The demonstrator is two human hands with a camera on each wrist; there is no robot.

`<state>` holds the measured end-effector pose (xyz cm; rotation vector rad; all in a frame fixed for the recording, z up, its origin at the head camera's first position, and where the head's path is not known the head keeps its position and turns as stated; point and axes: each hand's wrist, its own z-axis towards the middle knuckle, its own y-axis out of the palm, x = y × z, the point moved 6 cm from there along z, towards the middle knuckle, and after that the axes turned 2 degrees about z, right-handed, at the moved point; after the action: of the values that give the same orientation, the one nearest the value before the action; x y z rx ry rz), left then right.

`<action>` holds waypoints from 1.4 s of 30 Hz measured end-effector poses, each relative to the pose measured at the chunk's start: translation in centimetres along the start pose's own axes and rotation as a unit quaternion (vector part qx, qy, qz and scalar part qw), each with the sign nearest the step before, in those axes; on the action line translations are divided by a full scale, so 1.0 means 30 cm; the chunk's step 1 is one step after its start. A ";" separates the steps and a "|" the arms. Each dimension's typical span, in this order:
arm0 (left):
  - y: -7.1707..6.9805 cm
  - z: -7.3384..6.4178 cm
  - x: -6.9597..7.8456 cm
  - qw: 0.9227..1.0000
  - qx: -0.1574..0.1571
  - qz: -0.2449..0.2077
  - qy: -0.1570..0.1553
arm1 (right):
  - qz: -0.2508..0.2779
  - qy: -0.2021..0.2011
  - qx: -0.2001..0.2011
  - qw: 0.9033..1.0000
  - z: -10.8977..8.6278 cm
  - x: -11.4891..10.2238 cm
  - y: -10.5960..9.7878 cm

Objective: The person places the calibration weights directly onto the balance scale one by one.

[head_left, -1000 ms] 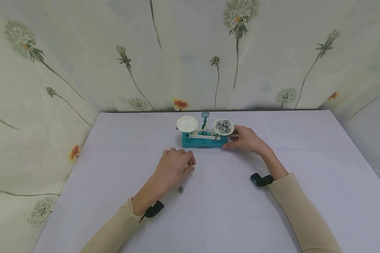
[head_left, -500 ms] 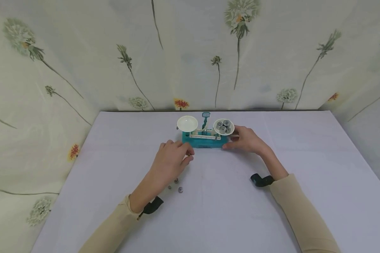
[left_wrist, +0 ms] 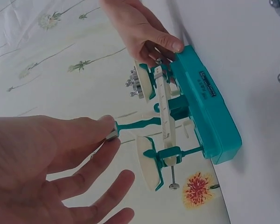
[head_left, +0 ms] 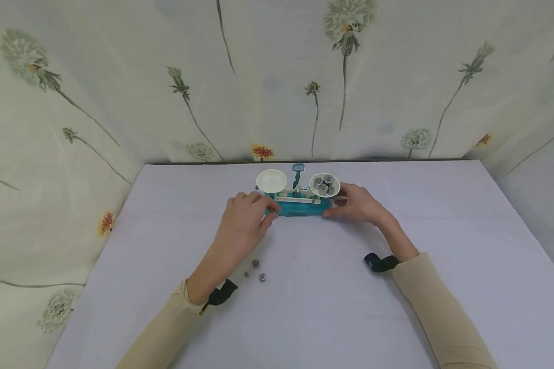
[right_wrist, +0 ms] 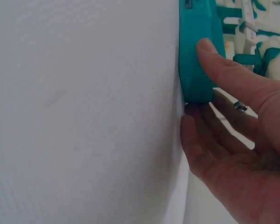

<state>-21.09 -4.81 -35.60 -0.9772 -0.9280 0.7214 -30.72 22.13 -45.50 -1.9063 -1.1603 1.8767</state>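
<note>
Head view: weights [head_left: 329, 179] in pan [head_left: 312, 186]; left hand [head_left: 243, 219] tight on small weight [left_wrist: 113, 136], right hand [head_left: 357, 205] around scale [head_left: 301, 209].

a white table [head_left: 332, 307] — behind it, a pale backdrop [head_left: 268, 66] printed with dandelions [head_left: 349, 20] and red-orange flowers [head_left: 262, 151].

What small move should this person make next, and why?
I'd guess: bring the small metal weight over the empty left pan and lower it in. The left hand pinches it close to that pan, the right hand holds the teal base, and the other pan already bears several weights.
</note>
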 end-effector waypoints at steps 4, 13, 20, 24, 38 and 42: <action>-0.013 0.013 -0.006 1.000 0.022 0.007 0.002 | -0.003 0.001 0.000 1.000 -0.002 -0.003 -0.001; -0.012 0.049 -0.035 0.998 0.065 0.020 -0.006 | 0.007 -0.001 -0.004 1.000 -0.003 -0.005 0.002; -0.006 0.084 -0.052 0.997 0.077 0.012 -0.012 | 0.003 0.001 -0.002 1.000 -0.001 -0.001 0.001; -0.001 0.100 -0.061 0.996 0.083 0.010 -0.016 | 0.004 0.001 -0.003 1.000 -0.001 0.001 0.002; 0.015 0.152 -0.082 0.995 0.082 0.032 -0.043 | 0.005 0.000 -0.001 1.000 -0.006 0.005 0.004; 0.019 0.164 -0.086 0.995 0.080 0.037 -0.049 | 0.003 0.001 0.000 1.000 -0.006 0.005 0.002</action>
<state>-26.67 -4.97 -35.69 -0.8443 -0.9078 0.8985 -30.54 22.25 -45.61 -1.9126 -1.1551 1.8767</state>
